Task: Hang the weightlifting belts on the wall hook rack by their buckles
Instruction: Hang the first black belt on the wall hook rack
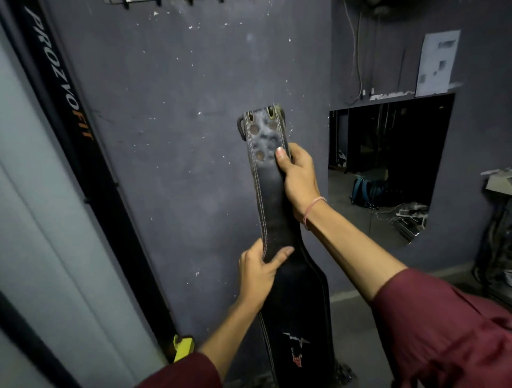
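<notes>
Left hand [259,272], right hand [297,177] on upright belt [270,199], hook rack [159,2] well above

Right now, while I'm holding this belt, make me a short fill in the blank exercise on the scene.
The belt is held with its buckle end pointing ____. The left hand grips the belt ____ than the right hand. The hook rack shows at the ____ edge of the view.
Missing words: up; lower; top.
</notes>
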A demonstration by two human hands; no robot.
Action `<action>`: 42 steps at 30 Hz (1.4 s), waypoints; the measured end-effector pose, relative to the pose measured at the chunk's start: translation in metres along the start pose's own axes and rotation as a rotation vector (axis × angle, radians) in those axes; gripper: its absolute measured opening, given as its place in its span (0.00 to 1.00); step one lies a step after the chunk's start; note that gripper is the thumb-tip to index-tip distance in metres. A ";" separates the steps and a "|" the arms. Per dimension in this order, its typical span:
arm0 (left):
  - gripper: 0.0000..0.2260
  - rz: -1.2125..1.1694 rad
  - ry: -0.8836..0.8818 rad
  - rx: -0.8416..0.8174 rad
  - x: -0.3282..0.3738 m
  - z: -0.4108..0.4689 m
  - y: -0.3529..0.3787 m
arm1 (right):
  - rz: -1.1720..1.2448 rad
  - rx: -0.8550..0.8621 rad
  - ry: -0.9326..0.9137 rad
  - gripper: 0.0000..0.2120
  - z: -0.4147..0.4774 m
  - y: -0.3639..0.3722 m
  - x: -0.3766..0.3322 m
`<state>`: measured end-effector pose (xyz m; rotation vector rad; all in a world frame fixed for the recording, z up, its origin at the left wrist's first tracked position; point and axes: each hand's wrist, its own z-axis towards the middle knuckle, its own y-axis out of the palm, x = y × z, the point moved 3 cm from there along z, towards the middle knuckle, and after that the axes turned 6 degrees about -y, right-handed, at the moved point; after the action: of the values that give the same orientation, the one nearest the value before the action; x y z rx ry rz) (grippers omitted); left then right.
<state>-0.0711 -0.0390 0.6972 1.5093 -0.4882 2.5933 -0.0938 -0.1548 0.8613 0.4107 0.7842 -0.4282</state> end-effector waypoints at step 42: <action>0.15 -0.203 0.110 0.453 0.108 0.175 0.018 | -0.385 0.091 -0.171 0.13 0.067 -0.003 0.038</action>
<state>0.0150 -0.1204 0.8662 1.4189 0.2714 2.7163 -0.0329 -0.1993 0.8751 0.3021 0.6779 -0.8499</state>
